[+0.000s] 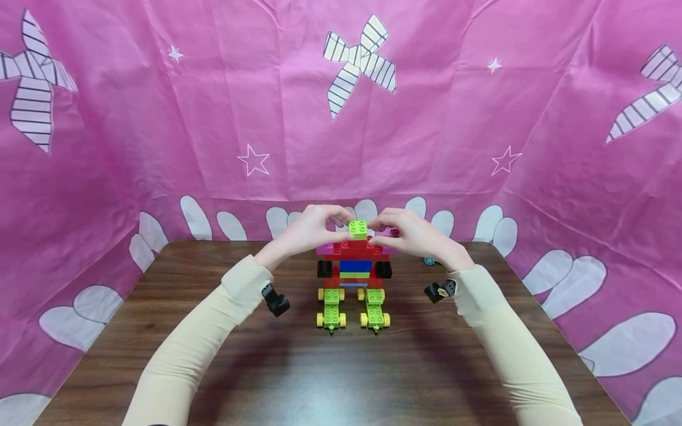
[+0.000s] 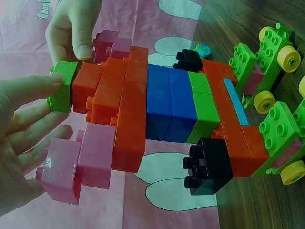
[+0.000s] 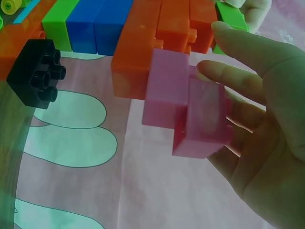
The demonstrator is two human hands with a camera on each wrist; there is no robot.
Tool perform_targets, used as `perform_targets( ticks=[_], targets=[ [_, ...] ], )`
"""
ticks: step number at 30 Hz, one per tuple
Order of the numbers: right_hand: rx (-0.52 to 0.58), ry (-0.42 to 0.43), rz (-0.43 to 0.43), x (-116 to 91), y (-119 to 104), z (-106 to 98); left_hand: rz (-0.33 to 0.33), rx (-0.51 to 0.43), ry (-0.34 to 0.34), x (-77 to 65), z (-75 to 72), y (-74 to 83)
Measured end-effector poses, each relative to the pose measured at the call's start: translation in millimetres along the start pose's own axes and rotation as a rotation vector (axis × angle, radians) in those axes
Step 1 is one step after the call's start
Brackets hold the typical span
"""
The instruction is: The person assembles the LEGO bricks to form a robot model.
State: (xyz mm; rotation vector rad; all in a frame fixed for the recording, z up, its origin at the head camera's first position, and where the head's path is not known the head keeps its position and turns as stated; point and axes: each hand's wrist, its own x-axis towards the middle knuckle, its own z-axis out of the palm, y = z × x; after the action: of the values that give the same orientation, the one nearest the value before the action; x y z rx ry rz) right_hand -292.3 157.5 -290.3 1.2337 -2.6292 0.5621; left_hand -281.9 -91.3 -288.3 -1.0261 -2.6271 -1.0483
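A standing figure of toy building bricks has red rows [image 1: 357,251] near its top and a blue brick middle [image 1: 356,266]. A light green brick [image 1: 357,229] sits at the very top. My left hand [image 1: 311,228] pinches this green brick, its thumb [image 2: 56,78] on the near face and the other fingers behind. My right hand [image 1: 412,234] is at the figure's other side with fingers loosely bent, the thumb [image 3: 221,31] right at the red brick [image 3: 202,24] below the green one. Pink bricks [image 3: 167,90] stick out beside that hand.
Black bricks [image 2: 209,164] project from the figure's sides. Its feet are green wheeled bases [image 1: 331,307] with yellow wheels [image 2: 288,58] on the brown wooden table [image 1: 256,367]. A small blue round piece [image 1: 429,261] lies behind at the right. Pink printed cloth [image 1: 298,148] surrounds the table.
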Motion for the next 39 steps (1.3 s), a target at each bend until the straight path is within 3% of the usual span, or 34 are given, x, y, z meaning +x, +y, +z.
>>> perform_targets(
  ticks=[8, 24, 39],
  targets=[
    [0.004, 0.049, -0.004, -4, -1, -6, -0.011, 0.012, -0.009, 1.7, -0.4, 1.1],
    [0.020, 0.060, -0.023, 1, -10, -9, 0.016, 0.017, 0.014, -0.2, -0.6, 0.2],
    [0.001, 0.070, -0.063, 5, -8, -5, -0.074, -0.051, 0.011, -4.6, -0.3, -1.2]
  ],
)
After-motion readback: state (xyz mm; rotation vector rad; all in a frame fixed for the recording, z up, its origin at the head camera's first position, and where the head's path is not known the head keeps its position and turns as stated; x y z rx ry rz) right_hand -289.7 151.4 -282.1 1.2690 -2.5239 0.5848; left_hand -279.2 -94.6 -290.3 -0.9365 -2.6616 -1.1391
